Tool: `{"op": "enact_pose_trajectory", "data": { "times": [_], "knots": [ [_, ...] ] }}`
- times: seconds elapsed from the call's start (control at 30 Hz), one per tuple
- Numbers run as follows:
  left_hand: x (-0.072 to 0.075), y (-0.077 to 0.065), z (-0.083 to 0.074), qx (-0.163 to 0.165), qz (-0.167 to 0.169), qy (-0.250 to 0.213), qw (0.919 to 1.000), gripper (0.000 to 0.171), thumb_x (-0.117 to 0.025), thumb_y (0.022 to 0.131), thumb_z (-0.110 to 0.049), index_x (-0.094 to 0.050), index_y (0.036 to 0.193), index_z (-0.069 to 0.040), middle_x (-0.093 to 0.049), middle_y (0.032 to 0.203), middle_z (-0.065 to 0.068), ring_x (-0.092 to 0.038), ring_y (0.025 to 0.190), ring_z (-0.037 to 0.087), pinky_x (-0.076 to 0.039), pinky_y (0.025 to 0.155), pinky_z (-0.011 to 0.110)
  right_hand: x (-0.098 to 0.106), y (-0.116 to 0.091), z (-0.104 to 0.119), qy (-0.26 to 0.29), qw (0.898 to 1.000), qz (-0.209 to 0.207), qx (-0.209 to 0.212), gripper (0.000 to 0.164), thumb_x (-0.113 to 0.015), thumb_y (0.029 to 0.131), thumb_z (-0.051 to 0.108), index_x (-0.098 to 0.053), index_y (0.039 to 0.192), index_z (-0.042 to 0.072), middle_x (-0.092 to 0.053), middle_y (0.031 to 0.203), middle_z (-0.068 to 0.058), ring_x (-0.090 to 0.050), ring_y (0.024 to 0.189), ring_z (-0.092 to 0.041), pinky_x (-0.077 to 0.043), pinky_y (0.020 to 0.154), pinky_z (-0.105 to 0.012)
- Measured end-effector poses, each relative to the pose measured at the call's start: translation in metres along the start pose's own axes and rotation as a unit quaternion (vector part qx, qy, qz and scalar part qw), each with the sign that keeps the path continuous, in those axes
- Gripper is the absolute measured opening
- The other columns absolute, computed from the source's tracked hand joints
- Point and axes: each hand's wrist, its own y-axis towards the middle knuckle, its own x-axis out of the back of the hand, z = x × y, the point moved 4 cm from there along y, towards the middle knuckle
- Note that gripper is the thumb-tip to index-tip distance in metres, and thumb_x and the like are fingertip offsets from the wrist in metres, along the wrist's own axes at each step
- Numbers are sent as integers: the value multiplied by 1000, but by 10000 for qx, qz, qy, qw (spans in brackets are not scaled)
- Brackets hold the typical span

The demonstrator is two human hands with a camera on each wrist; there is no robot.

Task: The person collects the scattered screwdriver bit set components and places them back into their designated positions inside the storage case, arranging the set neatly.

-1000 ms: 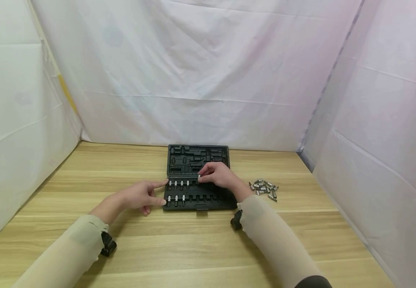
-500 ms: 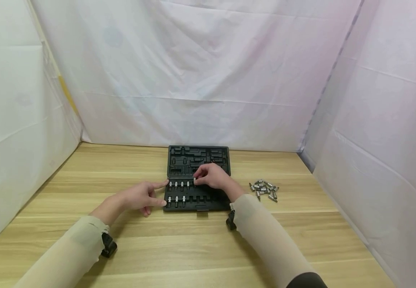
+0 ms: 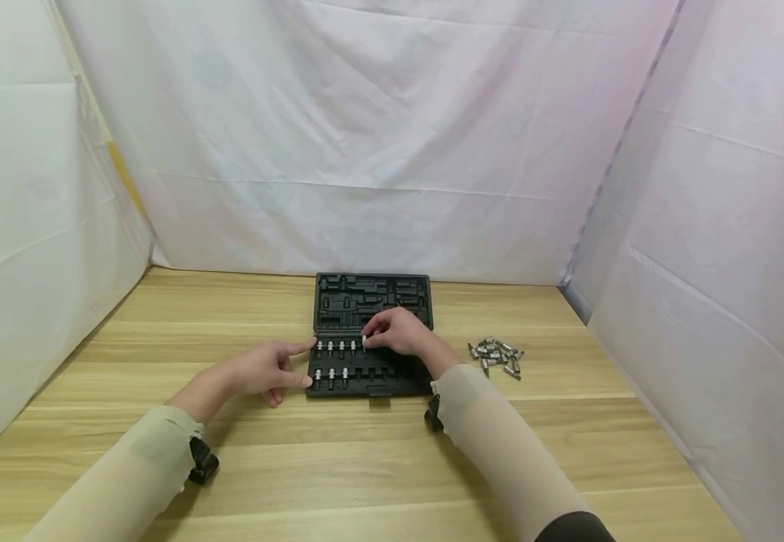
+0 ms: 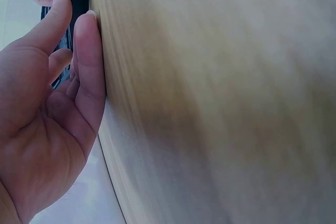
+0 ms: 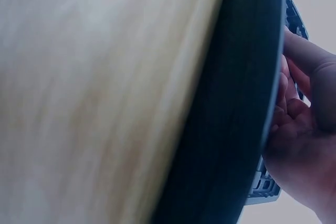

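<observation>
An open black socket case [image 3: 405,388] lies on the wooden table, its moulded lid folded back. My right hand [image 3: 401,331] pinches a small silver bit socket [image 3: 364,340] between thumb and fingers at the upper row of slots. Left of it, several bit sockets [image 3: 341,347] sit in that row, and 3 more [image 3: 331,375] sit in the lower row. My left hand [image 3: 263,371] touches the case's left edge with forefinger and thumb spread. The left wrist view shows the left hand's palm [image 4: 31,145]; in the right wrist view the case wall [image 5: 236,98] hides the right fingertips.
A loose pile of silver bit sockets [image 3: 496,355] lies on the table [image 3: 337,467] to the right of the case. White cloth walls [image 3: 364,150] stand behind and at both sides.
My right hand has moved slightly left with the bit socket, bringing it beside the sockets in the upper row. The left hand has stayed at the case's edge.
</observation>
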Motion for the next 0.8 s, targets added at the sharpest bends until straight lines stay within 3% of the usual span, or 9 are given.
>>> {"op": "enact_pose_trajectory", "data": {
  "times": [0.53,0.8],
  "knots": [
    [-1,0,0,76,-48,-15,10000,91,-83,101,-27,-30,174,-13,-56,84,9,-63,65,19,-68,62,36,0,-1,-1,-150,9997,153,135,14,-83,102,28,-84,115,22,-76,108,2,-66,97,-16,-60,91,-38],
    [-1,0,1,78,-67,30,9999,91,-83,100,-27,-30,174,-13,-56,84,9,-64,64,19,-68,62,37,1,1,0,54,9999,-87,104,34,-82,102,26,-76,135,21,-70,101,-2,-62,88,-18,-54,82,-35]
  ]
}}
